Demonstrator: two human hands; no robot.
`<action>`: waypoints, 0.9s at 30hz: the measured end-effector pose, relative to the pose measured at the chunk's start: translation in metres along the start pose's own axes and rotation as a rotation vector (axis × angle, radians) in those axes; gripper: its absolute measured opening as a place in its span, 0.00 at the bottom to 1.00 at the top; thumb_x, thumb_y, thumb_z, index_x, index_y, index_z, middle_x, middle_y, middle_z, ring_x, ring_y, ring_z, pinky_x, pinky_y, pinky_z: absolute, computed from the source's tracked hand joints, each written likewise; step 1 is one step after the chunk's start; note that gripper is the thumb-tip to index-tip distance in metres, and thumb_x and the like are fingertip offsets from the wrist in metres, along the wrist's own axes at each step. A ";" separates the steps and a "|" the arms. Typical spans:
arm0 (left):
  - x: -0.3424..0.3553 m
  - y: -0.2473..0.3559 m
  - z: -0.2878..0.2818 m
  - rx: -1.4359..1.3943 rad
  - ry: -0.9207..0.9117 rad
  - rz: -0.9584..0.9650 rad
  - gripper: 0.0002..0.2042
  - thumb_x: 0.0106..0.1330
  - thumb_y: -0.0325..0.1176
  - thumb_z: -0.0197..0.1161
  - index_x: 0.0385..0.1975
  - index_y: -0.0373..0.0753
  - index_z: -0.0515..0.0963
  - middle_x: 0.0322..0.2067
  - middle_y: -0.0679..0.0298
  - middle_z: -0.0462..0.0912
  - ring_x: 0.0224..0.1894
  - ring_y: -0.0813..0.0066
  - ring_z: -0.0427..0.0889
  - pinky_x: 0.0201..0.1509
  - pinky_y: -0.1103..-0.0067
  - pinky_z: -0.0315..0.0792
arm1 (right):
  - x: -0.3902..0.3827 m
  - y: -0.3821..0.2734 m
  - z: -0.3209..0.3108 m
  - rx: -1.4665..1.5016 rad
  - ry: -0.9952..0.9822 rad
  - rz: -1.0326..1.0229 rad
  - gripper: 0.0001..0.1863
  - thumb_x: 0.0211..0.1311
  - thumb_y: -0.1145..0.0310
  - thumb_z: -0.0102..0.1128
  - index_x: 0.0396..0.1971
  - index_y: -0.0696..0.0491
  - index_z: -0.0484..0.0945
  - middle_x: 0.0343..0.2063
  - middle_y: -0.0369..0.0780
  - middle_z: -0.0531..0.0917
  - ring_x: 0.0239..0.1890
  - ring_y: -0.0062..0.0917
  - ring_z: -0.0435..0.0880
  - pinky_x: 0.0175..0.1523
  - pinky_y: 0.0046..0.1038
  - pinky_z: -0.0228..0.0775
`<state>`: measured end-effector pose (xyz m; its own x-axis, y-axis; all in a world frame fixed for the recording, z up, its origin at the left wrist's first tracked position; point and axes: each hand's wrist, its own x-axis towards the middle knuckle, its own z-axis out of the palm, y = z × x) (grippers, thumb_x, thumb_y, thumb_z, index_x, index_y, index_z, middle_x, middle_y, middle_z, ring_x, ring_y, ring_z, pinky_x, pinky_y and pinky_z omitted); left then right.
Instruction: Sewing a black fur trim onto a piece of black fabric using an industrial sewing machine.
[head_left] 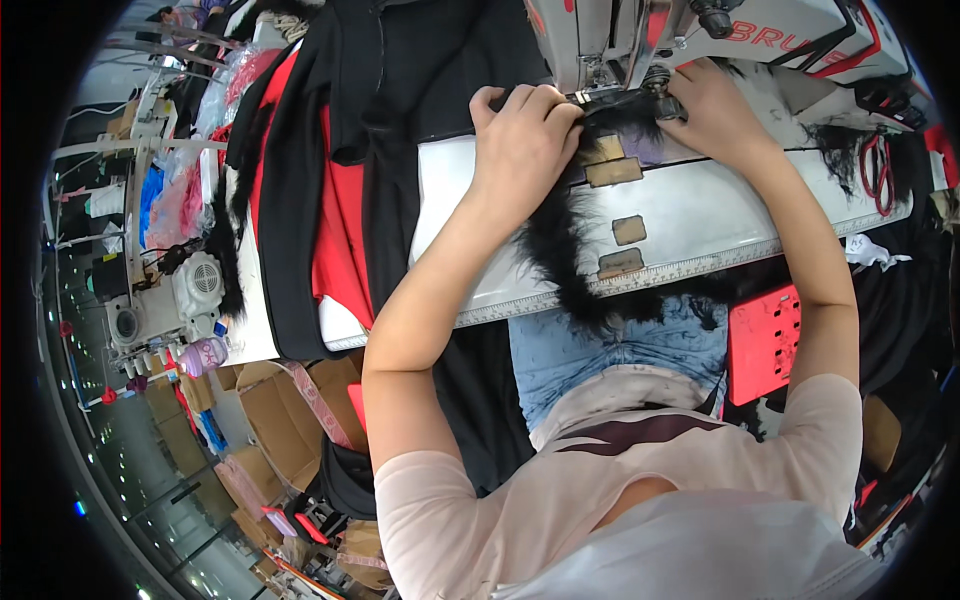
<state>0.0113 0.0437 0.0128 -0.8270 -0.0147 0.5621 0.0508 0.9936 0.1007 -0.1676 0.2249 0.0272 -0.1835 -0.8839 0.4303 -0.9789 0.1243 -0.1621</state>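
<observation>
My left hand (520,145) rests at the left of the sewing machine's (620,45) needle area. Its fingers are curled down, closed on the edge of a black garment (450,70). Just right of the presser foot (600,85), my right hand (715,110) is bent with thumb and fingertips closed at a strip of black fur trim (560,245); the exact grip is partly hidden by the machine. From the foot the trim runs down between my arms, over the table's front edge towards my lap. The garment spreads left, with red lining (340,225) showing.
A ruler tape (690,262) lines the front edge of the white table (720,205). Red-handled scissors (876,175) lie at its right end beside fur scraps. A red perforated panel (764,343) is below the edge. Cardboard boxes (285,415) stand lower left.
</observation>
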 end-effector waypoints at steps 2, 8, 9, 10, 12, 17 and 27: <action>-0.001 -0.001 0.004 -0.072 -0.005 -0.001 0.08 0.54 0.31 0.69 0.33 0.44 0.81 0.34 0.72 0.78 0.43 0.75 0.78 0.54 0.64 0.60 | -0.001 -0.003 0.006 -0.025 0.055 -0.075 0.13 0.48 0.68 0.67 0.35 0.54 0.81 0.39 0.41 0.80 0.42 0.41 0.78 0.49 0.38 0.71; -0.002 -0.003 0.005 -0.110 -0.002 -0.042 0.07 0.54 0.30 0.68 0.33 0.44 0.81 0.35 0.71 0.78 0.43 0.74 0.78 0.54 0.64 0.60 | 0.007 -0.022 0.017 0.001 0.057 -0.345 0.18 0.50 0.72 0.63 0.45 0.50 0.80 0.48 0.34 0.81 0.46 0.32 0.80 0.52 0.31 0.73; -0.002 -0.002 0.004 -0.107 -0.004 -0.043 0.07 0.54 0.30 0.68 0.33 0.44 0.81 0.35 0.71 0.78 0.43 0.74 0.78 0.54 0.63 0.60 | 0.007 -0.022 0.019 0.001 0.055 -0.344 0.18 0.50 0.72 0.63 0.45 0.50 0.80 0.48 0.34 0.81 0.46 0.32 0.80 0.52 0.31 0.73; -0.001 -0.002 0.003 -0.109 -0.005 -0.044 0.07 0.54 0.30 0.68 0.33 0.44 0.81 0.35 0.71 0.78 0.43 0.74 0.78 0.54 0.63 0.60 | 0.006 -0.021 0.021 0.008 0.051 -0.320 0.17 0.51 0.73 0.62 0.45 0.50 0.80 0.47 0.35 0.81 0.46 0.33 0.80 0.51 0.31 0.73; -0.002 0.000 0.001 -0.074 0.001 -0.012 0.07 0.54 0.31 0.69 0.33 0.44 0.81 0.34 0.71 0.78 0.43 0.74 0.78 0.55 0.61 0.60 | 0.005 -0.021 0.027 0.017 0.045 -0.296 0.17 0.52 0.73 0.61 0.45 0.51 0.80 0.46 0.36 0.81 0.45 0.34 0.80 0.50 0.32 0.73; -0.003 -0.003 0.003 -0.078 -0.013 -0.013 0.08 0.54 0.31 0.69 0.33 0.43 0.81 0.36 0.72 0.79 0.44 0.74 0.78 0.61 0.55 0.58 | 0.005 -0.025 0.036 0.222 -0.008 0.066 0.11 0.56 0.72 0.62 0.41 0.54 0.78 0.42 0.40 0.82 0.44 0.37 0.81 0.46 0.35 0.74; -0.004 -0.001 0.002 0.102 -0.008 0.089 0.03 0.56 0.31 0.62 0.29 0.45 0.77 0.35 0.73 0.79 0.47 0.75 0.77 0.68 0.50 0.50 | 0.004 -0.020 0.020 -0.053 0.019 -0.287 0.13 0.56 0.71 0.60 0.42 0.53 0.79 0.44 0.40 0.83 0.43 0.37 0.82 0.48 0.36 0.75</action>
<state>0.0129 0.0427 0.0086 -0.8262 0.0746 0.5584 0.0674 0.9972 -0.0335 -0.1467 0.2098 0.0147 0.1004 -0.8778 0.4685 -0.9943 -0.1055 0.0155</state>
